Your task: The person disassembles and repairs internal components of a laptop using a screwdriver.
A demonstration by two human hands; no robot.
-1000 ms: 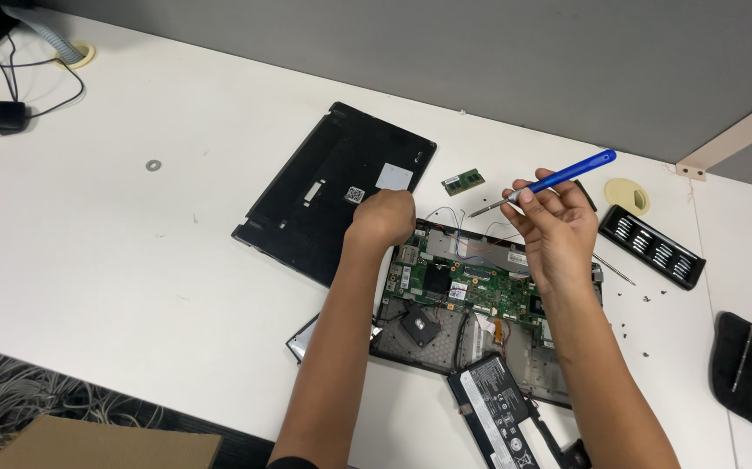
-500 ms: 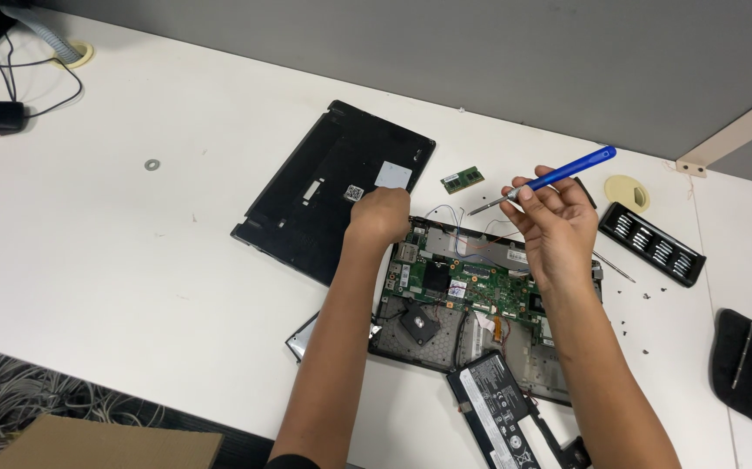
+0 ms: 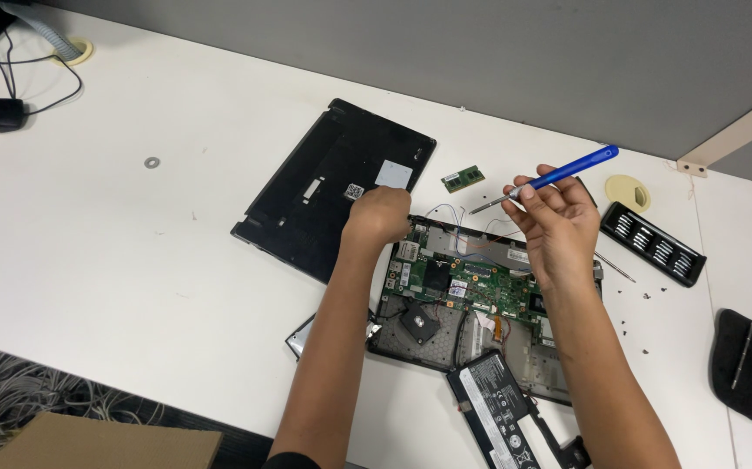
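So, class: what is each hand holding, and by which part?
The right hand holds a blue-handled screwdriver near the handle's lower end. The left hand rests on the opened laptop; its grasp cannot be told.

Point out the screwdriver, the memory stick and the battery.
screwdriver [image 3: 577, 166]: head view, middle of its blue handle.
memory stick [image 3: 463, 179]: head view, centre of the small green board.
battery [image 3: 497, 412]: head view, middle of its black top face.

White laminate table [image 3: 115, 260] carries: an opened black laptop chassis with exposed green circuit board [image 3: 471, 291]; a detached flat black plastic bottom cover [image 3: 324, 187] just beside it; a small green memory module [image 3: 463, 179]; a flat black battery pack [image 3: 497, 412]; a black bit holder rack [image 3: 654, 243]; a small metal washer [image 3: 152, 162]; scattered tiny dark screws [image 3: 636, 304].
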